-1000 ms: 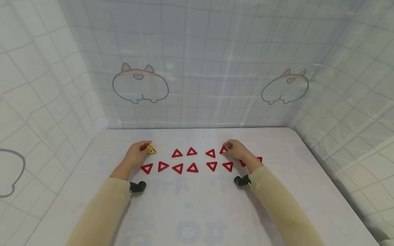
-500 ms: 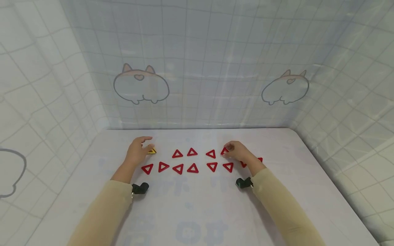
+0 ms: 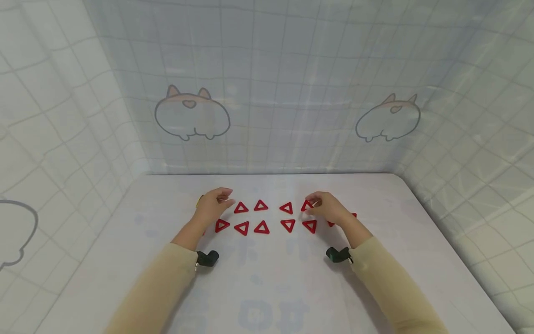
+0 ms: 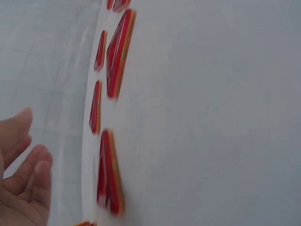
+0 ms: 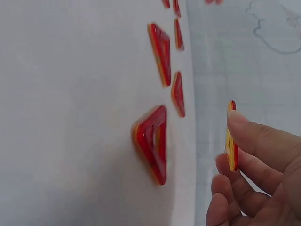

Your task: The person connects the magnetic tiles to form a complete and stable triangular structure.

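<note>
My left hand (image 3: 211,207) hovers above the table's left part, thumb and fingers apart and nothing between them. Beside its fingertips lies a red triangle frame (image 3: 241,212). Partly hidden behind this hand, a yellow triangle (image 3: 200,201) shows only an edge. In the left wrist view the left hand (image 4: 26,183) is away from the red triangles (image 4: 111,174). My right hand (image 3: 328,207) pinches a triangle (image 5: 235,160) between thumb and fingers, held on edge. One face of it is red and the other yellow.
Several more red triangles lie in two rough rows, among them a back-row triangle (image 3: 260,209) and a front-row triangle (image 3: 310,221). Others sit partly under the right forearm. A tiled-pattern curtain (image 3: 267,116) rises behind the white table (image 3: 267,278) and at both sides.
My left hand has let go of the yellow triangle and moved right, towards the back-row red triangles. The right hand keeps its pinch on its triangle, almost in place.
</note>
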